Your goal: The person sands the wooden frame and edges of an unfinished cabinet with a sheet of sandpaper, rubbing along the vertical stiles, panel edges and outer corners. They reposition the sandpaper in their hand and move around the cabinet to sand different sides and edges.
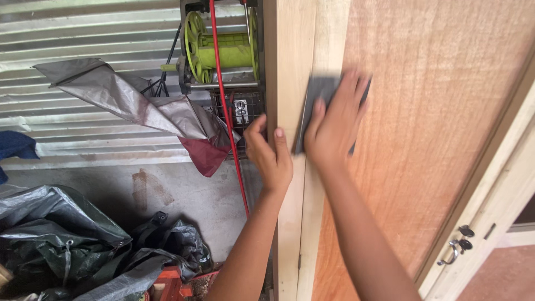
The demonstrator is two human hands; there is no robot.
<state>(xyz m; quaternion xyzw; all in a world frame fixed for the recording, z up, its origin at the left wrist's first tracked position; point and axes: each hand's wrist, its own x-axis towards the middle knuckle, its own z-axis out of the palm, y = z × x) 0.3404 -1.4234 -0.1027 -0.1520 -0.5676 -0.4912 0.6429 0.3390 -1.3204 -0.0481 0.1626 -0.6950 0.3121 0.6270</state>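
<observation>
Pressed flat on a grey sanding sheet, the right hand works the reddish plywood door; the left hand grips its pale frame edge. Corrugated metal wall, hose reel and tarpaulins lie behind.

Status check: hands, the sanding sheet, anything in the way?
Right hand flat on grey sanding sheet against door edge. Left hand grips door edge. Nothing in the way.

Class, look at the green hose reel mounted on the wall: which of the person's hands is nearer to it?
Left. The left hand grips the pale wooden frame edge just below and right of the green hose reel. The right hand lies farther right, pressing a grey sanding sheet against the wood.
</observation>
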